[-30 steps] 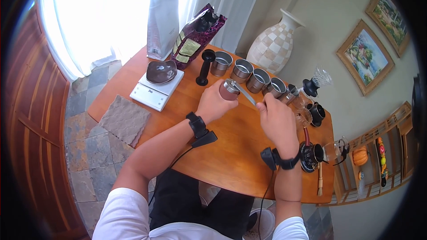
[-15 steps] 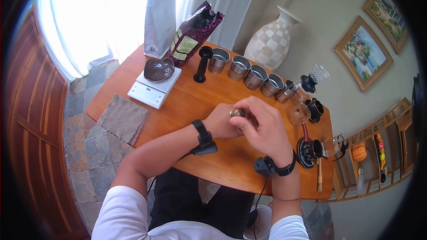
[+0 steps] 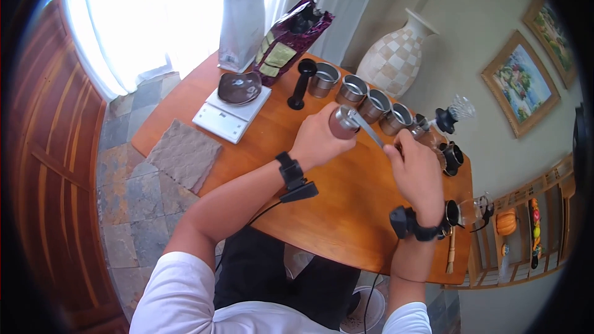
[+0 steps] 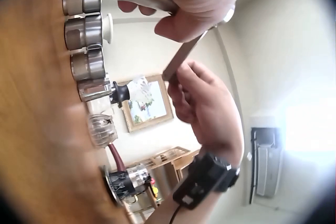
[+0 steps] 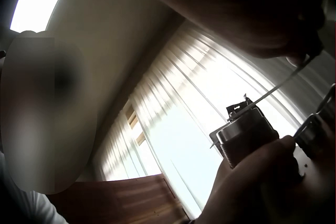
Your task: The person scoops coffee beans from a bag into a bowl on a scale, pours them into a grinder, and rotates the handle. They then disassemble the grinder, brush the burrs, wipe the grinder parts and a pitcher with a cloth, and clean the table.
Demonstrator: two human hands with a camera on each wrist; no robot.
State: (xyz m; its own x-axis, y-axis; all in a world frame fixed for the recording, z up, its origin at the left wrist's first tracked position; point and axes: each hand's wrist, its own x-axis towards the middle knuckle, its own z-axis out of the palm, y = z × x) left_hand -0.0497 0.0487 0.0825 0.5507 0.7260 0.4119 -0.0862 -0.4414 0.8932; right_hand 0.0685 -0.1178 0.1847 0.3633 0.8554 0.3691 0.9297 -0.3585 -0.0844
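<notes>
My left hand [image 3: 318,136] grips the brown body of a hand coffee grinder [image 3: 341,126], held above the table with its steel top tilted up. From that top the flat metal crank [image 3: 370,131] reaches out to the right. My right hand [image 3: 417,173] holds the crank's outer end, with fingers curled over the knob and hiding it. In the left wrist view the crank [image 4: 184,56] runs between both hands. The right wrist view shows the grinder [image 5: 247,134] in silhouette, left-hand fingers wrapped round it.
Several steel cups [image 3: 352,89] line the table's far side beside a black dumbbell-shaped tool [image 3: 302,85]. On the left are a white scale [image 3: 216,122] bearing a brown dish [image 3: 240,88], a grey cloth [image 3: 184,156] and a purple bag [image 3: 294,40]. A brush [image 3: 451,250] lies right.
My right hand swung the crank round close to my left hand half a second ago; now both crank and hand are out to the right again. The left hand keeps its hold.
</notes>
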